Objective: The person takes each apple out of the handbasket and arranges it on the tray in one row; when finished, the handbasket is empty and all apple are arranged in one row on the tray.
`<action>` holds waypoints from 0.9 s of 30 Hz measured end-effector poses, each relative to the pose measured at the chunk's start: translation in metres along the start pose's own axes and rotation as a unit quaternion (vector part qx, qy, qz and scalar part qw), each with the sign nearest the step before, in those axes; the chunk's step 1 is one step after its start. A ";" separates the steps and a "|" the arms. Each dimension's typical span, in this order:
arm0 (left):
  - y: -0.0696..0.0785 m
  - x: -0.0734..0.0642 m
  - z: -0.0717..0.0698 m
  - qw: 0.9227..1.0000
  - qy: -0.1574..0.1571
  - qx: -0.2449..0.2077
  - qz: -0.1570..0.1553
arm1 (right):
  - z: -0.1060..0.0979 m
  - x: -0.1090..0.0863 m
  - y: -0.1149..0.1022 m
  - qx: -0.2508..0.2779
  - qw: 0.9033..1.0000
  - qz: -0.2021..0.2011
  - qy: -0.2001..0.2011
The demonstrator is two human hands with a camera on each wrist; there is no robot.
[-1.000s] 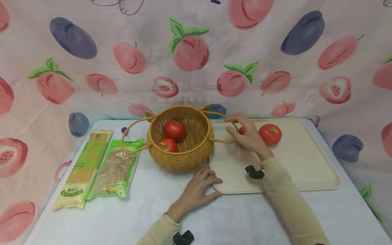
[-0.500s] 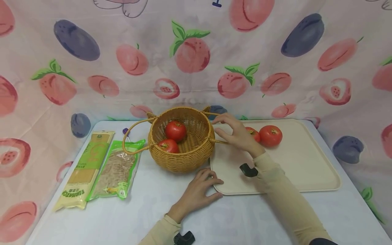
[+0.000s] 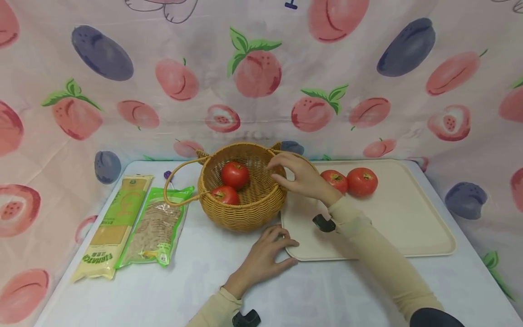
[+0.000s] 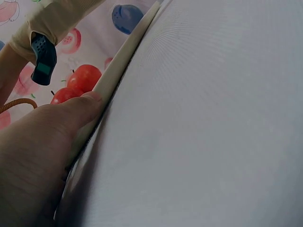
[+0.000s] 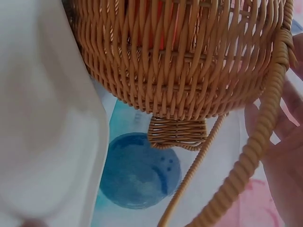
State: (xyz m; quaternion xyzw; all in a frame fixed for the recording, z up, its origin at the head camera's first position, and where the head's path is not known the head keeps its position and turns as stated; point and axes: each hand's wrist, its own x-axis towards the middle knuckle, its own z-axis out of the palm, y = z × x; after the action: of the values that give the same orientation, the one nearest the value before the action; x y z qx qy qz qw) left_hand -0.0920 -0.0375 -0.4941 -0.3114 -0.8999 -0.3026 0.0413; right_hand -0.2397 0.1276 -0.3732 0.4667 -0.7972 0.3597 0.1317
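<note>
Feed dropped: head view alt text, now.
A right hand is over the right rim of a wicker basket holding two red fruits; two more lie on a tray beside it. The left hand rests at the tray's near left corner.

Four red fruits (image 3: 234,175) flank the fingers (image 3: 282,159) of the right hand (image 3: 304,177), two each side; one basket (image 3: 241,218), one tray (image 3: 408,222), two packets (image 3: 153,231).

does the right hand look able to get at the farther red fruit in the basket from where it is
Probably yes: the right hand looks to be over the rim of the basket, and the farther red fruit shows through the open top with nothing seen between them.
</note>
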 end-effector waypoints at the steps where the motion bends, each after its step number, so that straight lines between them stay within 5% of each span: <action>1: 0.000 0.000 0.000 1.000 0.000 -0.001 0.000 | 0.000 0.001 -0.001 -0.002 1.000 -0.003 -0.005; 27: 0.000 0.000 0.000 1.000 0.011 0.009 0.017 | 0.024 0.048 -0.033 -0.039 0.975 -0.015 -0.217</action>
State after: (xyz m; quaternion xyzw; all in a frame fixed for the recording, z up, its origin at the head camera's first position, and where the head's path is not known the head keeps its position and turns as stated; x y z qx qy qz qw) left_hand -0.0920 -0.0380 -0.4940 -0.3227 -0.8967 -0.2972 0.0589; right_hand -0.2338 0.0698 -0.3490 0.5405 -0.8127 0.2166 -0.0213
